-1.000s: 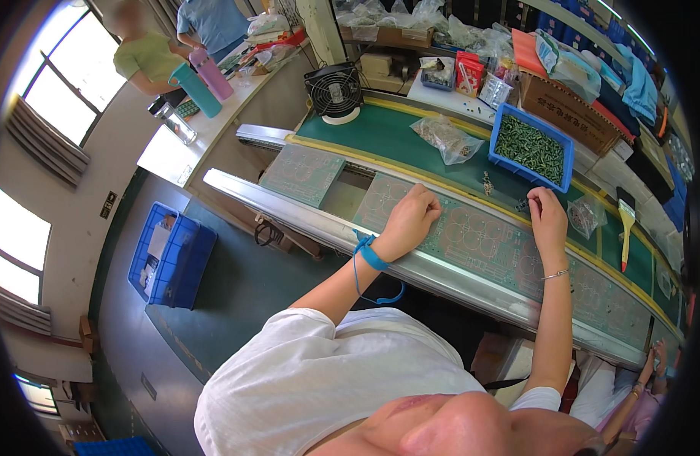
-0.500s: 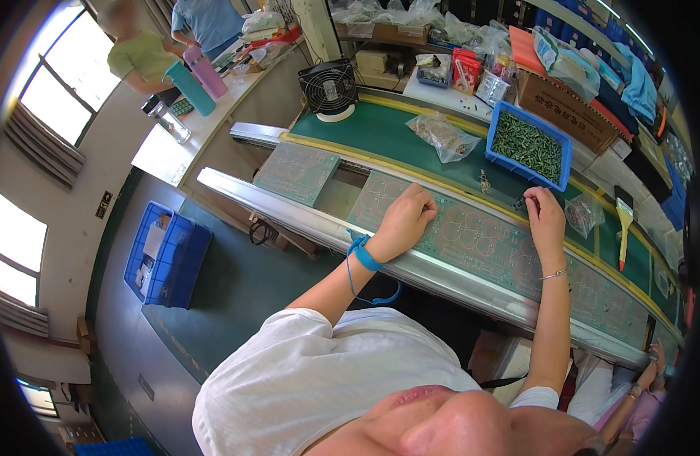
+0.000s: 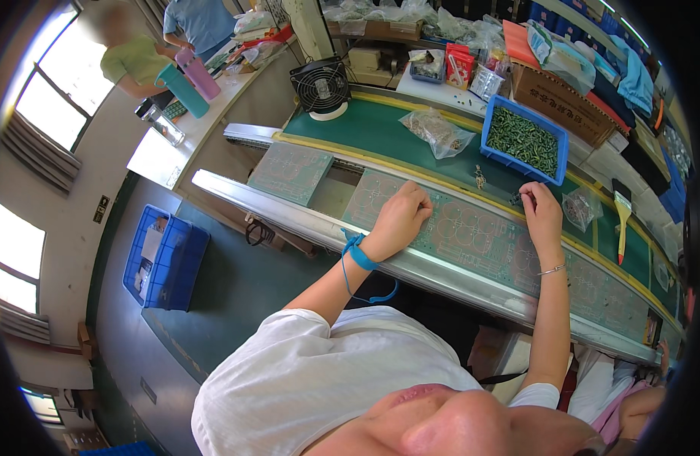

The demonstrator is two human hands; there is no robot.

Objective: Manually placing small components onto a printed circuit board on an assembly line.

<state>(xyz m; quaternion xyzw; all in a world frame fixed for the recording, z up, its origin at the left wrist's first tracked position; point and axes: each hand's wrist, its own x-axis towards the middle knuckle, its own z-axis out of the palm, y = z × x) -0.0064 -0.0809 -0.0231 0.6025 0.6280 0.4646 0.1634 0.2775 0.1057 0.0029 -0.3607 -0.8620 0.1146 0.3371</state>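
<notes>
My left hand (image 3: 401,219) is closed, its fingertips pressed together above a green printed circuit board (image 3: 460,232) in the metal rail. Whatever it may hold is hidden. A blue strap with a cord circles that wrist. Further right, the fingers of my right hand (image 3: 545,215) are pinched at a few small dark components (image 3: 515,198) on the green mat. I cannot make out what lies between those fingertips. Just beyond stands a blue bin (image 3: 561,163) filled with small green components. A little heap of tiny metal parts (image 3: 480,179) lies left of my right hand.
A silver rail (image 3: 289,209) runs along the near side, carrying another circuit board (image 3: 291,173) at left. Behind are a plastic bag of parts (image 3: 436,132), a black fan (image 3: 320,87) and a cardboard box (image 3: 557,102). A brush (image 3: 622,220) lies right. Co-workers stand at far left and lower right.
The whole view has shifted slightly. Both my hands keep nearly the same places over the board and beside the dark components. The co-worker's arm at lower right has moved.
</notes>
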